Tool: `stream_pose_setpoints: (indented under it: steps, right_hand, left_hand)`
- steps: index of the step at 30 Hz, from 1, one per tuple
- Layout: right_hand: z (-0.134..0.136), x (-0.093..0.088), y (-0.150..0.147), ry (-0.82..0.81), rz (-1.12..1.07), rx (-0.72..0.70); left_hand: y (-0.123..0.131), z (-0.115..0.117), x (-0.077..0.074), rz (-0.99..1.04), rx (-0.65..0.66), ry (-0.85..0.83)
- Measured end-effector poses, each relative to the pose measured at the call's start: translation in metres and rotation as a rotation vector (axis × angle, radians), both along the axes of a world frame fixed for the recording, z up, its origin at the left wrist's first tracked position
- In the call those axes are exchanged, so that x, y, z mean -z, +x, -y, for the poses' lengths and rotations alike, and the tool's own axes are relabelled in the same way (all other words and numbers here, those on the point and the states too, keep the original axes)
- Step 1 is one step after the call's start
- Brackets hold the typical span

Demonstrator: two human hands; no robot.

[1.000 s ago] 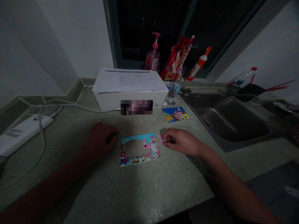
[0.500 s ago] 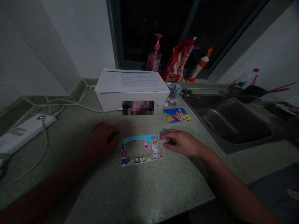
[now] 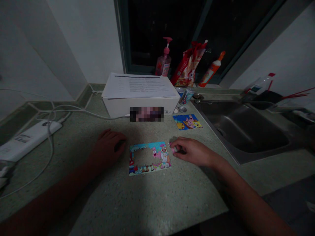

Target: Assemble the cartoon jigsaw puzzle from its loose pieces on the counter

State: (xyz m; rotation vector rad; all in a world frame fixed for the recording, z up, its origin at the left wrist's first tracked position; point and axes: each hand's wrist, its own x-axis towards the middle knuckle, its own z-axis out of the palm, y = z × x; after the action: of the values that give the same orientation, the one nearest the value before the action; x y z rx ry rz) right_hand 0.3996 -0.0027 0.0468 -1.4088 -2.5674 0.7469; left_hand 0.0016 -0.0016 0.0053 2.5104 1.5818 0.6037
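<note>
A small cartoon jigsaw frame [image 3: 149, 158] lies flat on the green speckled counter [image 3: 152, 200], its middle part empty and its right part filled. My left hand [image 3: 108, 147] rests palm down just left of the frame, fingers curled loosely, with nothing visible in it. My right hand [image 3: 190, 150] sits at the frame's right edge, fingertips pinched on a small pink puzzle piece [image 3: 173, 149]. A second cartoon picture card [image 3: 187, 121] lies farther back to the right.
A white box [image 3: 140, 98] topped with printed sheets stands behind the puzzle. A power strip [image 3: 27, 141] and white cables lie at left. A steel sink [image 3: 246, 129] is at right. Bottles and a red bag [image 3: 188, 64] line the dark window sill.
My right hand's fingers have drawn in a little on the pink piece beside the frame. The view has shifted slightly; my left hand has stayed in place.
</note>
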Motion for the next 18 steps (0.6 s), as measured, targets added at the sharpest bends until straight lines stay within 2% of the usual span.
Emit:
stream_pose_setpoints:
  steps: [12, 18]
  right_hand:
    - [0.001, -0.0036, -0.0006, -0.007, -0.073, 0.055]
    - [-0.0008, -0.0012, 0.0033, -0.102, -0.159, 0.054]
  left_hand:
    - [0.0002, -0.0001, 0.001, 0.015, -0.01, 0.007]
    - [-0.0001, -0.0001, 0.0012, 0.01, 0.001, 0.014]
